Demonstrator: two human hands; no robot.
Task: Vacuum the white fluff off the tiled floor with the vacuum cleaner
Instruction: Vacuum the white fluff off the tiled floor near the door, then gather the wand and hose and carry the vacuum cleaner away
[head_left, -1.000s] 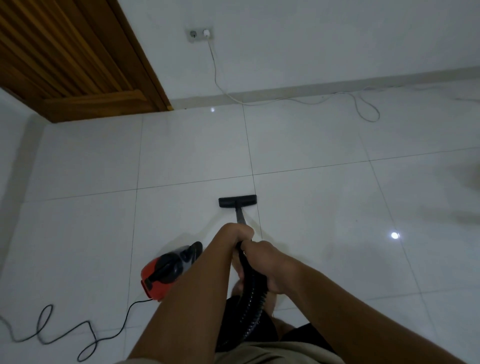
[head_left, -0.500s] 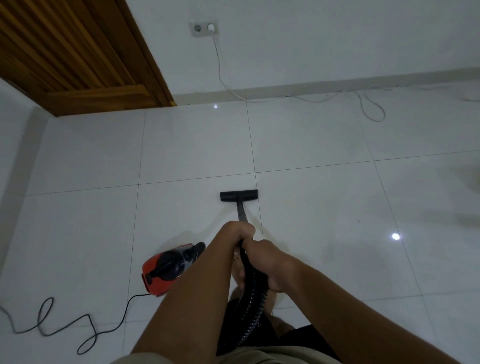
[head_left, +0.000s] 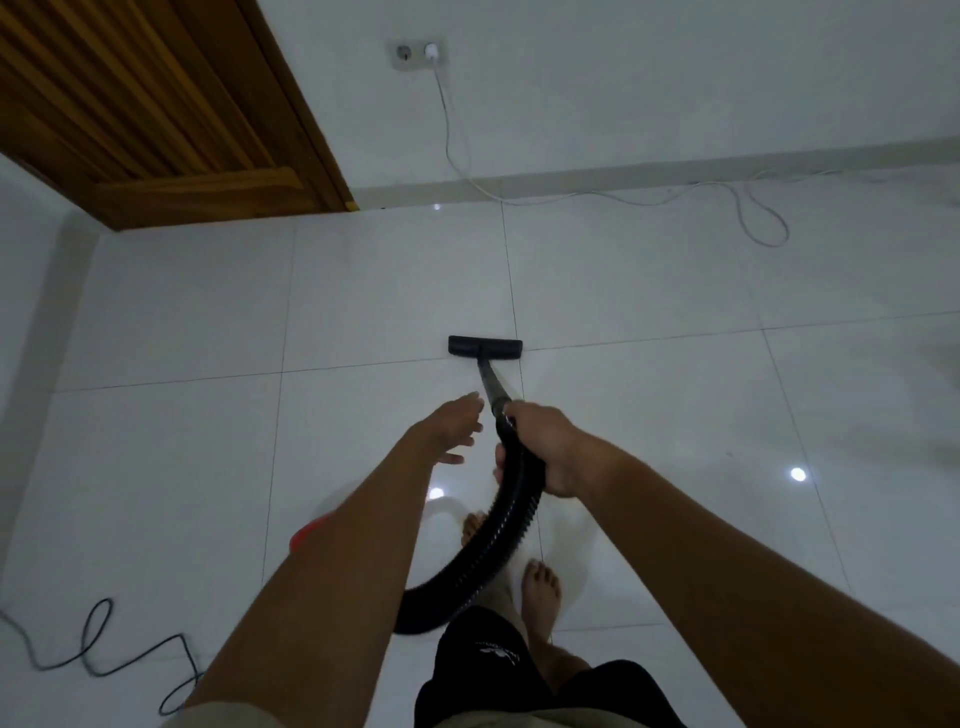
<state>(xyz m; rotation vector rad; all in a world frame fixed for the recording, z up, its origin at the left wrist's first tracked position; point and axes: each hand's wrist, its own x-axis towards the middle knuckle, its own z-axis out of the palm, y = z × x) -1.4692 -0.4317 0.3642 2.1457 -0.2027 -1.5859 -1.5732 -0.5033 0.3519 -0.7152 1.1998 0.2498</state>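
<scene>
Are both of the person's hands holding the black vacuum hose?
No, only the right hand grips the hose; the left hand is open with fingers spread, just beside it and off it.

Black shorts (head_left: 483, 670), beige shirt (head_left: 223, 718), bare feet (head_left: 540, 592)

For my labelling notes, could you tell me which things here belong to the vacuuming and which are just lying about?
Job: floor nozzle, black hose, right hand gripping it, red vacuum body.
Lying about: white cable, wall socket, wooden door.
</scene>
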